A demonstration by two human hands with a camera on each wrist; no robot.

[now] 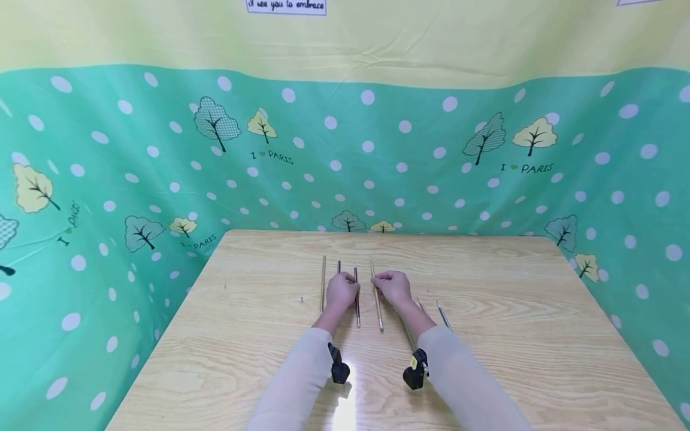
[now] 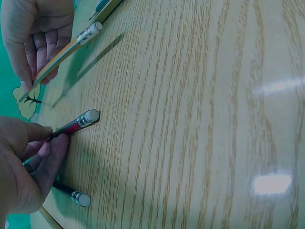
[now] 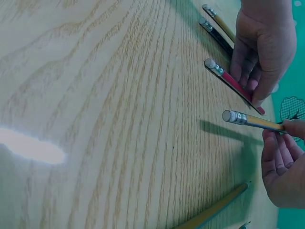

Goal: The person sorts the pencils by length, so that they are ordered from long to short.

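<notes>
Tabletop (image 1: 226,371): black pencil's (image 2: 64,188) eraser (image 2: 85,200), wristcams only.

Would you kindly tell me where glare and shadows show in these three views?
Head view: a bright glare patch on the table at the picture's bottom edge; left wrist view: two white reflections at the right, and a slanting shadow beside the yellow pencil in the right hand; right wrist view: a white streak at the left edge.
</notes>
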